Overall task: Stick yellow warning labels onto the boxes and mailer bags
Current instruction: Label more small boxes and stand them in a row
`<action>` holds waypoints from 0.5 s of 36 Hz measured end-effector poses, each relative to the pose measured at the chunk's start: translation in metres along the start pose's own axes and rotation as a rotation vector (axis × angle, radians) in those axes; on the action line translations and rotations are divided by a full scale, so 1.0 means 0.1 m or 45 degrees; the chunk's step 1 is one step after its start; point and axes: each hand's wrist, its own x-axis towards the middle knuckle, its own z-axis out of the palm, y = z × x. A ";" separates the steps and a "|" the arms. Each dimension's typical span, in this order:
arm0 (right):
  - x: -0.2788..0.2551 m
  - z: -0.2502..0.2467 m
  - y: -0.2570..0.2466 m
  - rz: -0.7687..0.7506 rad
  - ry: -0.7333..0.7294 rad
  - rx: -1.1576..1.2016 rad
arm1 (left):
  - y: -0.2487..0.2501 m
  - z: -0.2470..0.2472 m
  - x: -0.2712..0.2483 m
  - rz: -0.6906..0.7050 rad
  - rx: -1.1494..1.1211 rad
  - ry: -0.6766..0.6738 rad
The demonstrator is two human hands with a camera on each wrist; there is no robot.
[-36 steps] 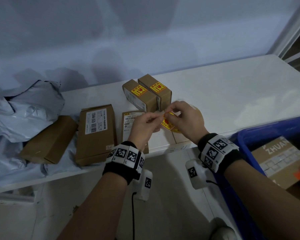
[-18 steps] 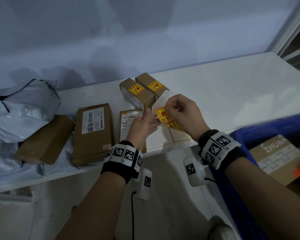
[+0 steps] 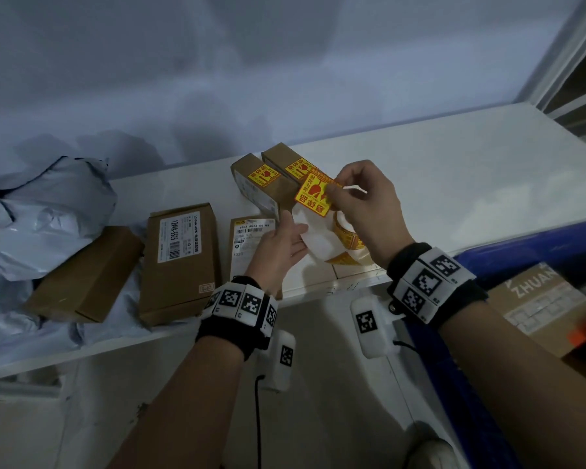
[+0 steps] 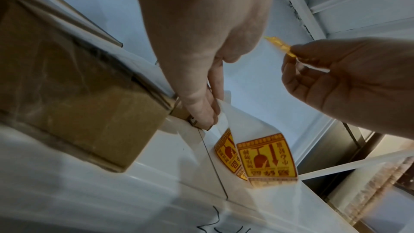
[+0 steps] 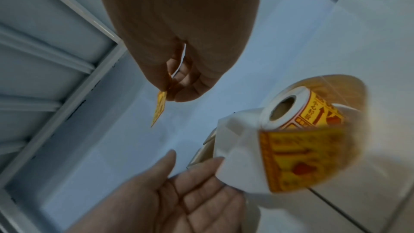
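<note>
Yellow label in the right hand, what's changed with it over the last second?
The right hand peeled the yellow label free of the white backing strip and lifted it up and away. The left hand kept hold of the strip. The boxes on the table stayed put.

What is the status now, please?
Right hand pinches peeled label. Left hand holds liner. Two boxes labelled, others bare. Nothing blocking.

white table point(image 3: 454, 170), blue crate point(image 3: 521, 262)
</note>
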 end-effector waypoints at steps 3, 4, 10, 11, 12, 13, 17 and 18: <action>-0.02 0.02 0.09 0.071 -0.030 -0.081 | 0.01 0.00 0.00 0.015 -0.018 -0.009; -0.02 0.03 0.13 0.101 -0.044 -0.107 | 0.02 -0.01 -0.01 0.020 -0.028 -0.016; -0.03 0.12 0.17 0.155 -0.100 -0.186 | 0.10 -0.10 -0.06 0.099 -0.016 0.009; -0.03 0.14 0.16 0.144 -0.111 -0.183 | 0.12 -0.12 -0.06 0.121 -0.020 0.042; -0.04 0.15 0.16 0.134 -0.126 -0.177 | 0.12 -0.15 -0.05 0.156 0.025 0.093; -0.06 0.18 0.16 0.129 -0.145 -0.172 | 0.12 -0.19 -0.04 0.186 0.112 0.155; -0.08 0.27 0.22 0.172 -0.218 -0.221 | 0.10 -0.31 -0.04 0.247 0.353 0.274; -0.08 0.29 0.24 0.181 -0.239 -0.218 | 0.12 -0.32 -0.06 0.270 0.385 0.302</action>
